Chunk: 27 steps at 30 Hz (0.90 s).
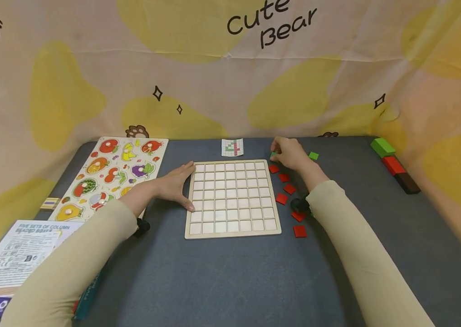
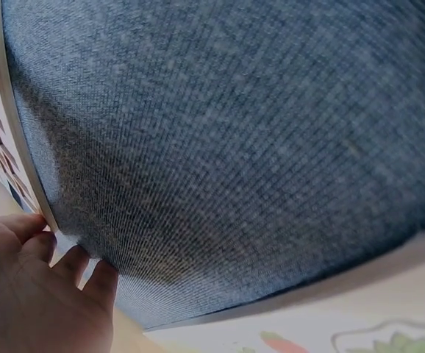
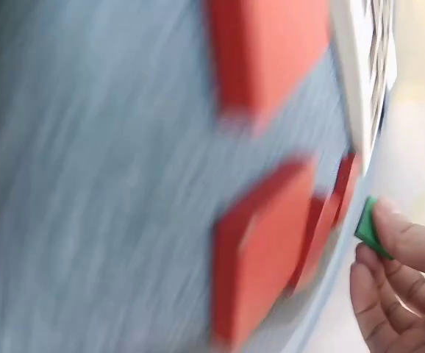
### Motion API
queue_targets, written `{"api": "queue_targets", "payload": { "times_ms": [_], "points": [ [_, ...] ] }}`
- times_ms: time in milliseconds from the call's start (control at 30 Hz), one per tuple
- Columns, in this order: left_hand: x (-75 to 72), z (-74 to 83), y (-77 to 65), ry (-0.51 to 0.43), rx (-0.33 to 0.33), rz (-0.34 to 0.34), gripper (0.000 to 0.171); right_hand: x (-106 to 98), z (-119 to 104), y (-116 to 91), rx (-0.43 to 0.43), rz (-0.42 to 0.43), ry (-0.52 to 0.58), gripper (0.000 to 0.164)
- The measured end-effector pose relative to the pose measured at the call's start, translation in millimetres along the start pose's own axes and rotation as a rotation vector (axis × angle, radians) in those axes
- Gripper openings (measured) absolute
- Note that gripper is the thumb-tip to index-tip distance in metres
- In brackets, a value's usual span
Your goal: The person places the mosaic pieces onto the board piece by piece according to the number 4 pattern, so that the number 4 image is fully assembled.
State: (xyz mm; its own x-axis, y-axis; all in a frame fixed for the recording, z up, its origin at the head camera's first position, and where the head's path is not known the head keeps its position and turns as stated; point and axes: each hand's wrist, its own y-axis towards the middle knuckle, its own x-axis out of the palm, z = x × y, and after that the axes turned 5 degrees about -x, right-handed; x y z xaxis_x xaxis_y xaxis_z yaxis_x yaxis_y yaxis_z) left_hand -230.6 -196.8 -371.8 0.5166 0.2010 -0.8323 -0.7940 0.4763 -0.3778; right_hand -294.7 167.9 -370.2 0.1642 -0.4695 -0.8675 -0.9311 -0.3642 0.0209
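Observation:
A pale wooden grid board (image 1: 230, 196) with white square cells lies on the dark table. My left hand (image 1: 173, 184) rests along the board's left edge, thumb and fingers spread; in the left wrist view the fingertips (image 2: 40, 220) touch its rim. Beyond the board's far right corner, my right hand (image 1: 289, 152) pinches a small green tile (image 3: 370, 228) between thumb and fingers. Several red tiles (image 1: 289, 189) lie in a loose line down the board's right side. Another green tile (image 1: 314, 156) lies just right of the right hand.
A small card with a coloured grid pattern (image 1: 232, 147) lies behind the board. On the left are a fruit-picture board (image 1: 110, 175) and a printed box (image 1: 18, 259). Green (image 1: 383, 147), red (image 1: 394, 165) and dark blocks (image 1: 407, 183) line the right edge. A patterned cloth hangs behind.

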Motion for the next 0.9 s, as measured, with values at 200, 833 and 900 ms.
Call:
{"api": "queue_targets", "payload": {
  "times_ms": [200, 833, 900],
  "points": [
    [0.3, -1.1, 1.1, 0.014, 0.001, -0.005, 0.133, 17.2, -28.3, 10.0, -0.071, 0.031, 0.111, 0.016],
    [2.4, -1.1, 1.9, 0.017, -0.024, -0.010, 0.133, 40.4, -63.9, 22.4, -0.073, -0.089, 0.115, 0.012],
    [2.7, -0.7, 2.0, 0.021, -0.023, -0.009, 0.133, 39.6, -64.1, 20.8, -0.075, -0.114, 0.099, 0.015]
  ]
}}
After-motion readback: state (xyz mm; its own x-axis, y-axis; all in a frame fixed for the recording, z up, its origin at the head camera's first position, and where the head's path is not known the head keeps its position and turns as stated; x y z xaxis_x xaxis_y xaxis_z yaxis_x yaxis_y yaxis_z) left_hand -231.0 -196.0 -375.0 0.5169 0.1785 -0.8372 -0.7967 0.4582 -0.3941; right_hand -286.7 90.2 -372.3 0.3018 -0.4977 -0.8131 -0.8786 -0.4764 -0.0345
